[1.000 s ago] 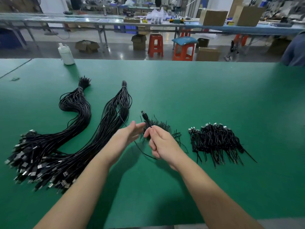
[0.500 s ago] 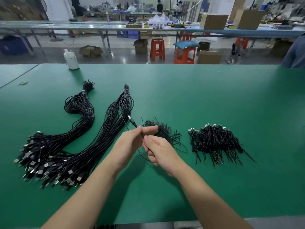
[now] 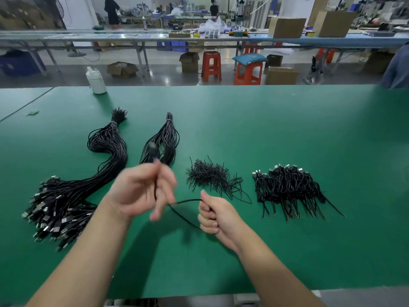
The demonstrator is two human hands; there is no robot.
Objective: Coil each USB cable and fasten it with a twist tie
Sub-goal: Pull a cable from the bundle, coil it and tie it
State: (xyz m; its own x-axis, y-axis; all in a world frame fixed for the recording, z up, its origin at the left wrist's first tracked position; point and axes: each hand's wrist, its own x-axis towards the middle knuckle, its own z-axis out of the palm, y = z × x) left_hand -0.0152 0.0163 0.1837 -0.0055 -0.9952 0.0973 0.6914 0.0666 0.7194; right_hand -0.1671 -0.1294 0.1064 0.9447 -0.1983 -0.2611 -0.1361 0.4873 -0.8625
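At the left of the frame two bundles of uncoiled cables (image 3: 66, 196) lie on the green table (image 3: 287, 129). Left of centre, the blurred left hand (image 3: 141, 191) pinches one USB cable (image 3: 186, 201). The right hand (image 3: 215, 218), at centre, closes in a fist around its other stretch. Beyond lie the twist ties (image 3: 212, 176), then finished coils (image 3: 287, 187) at right. Moving this fast, a loop may slip free and spring open.

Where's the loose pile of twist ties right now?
In the head view, the pile of short black twist ties lies on the green table, centre, just beyond the right hand, left of the finished black coiled cables.
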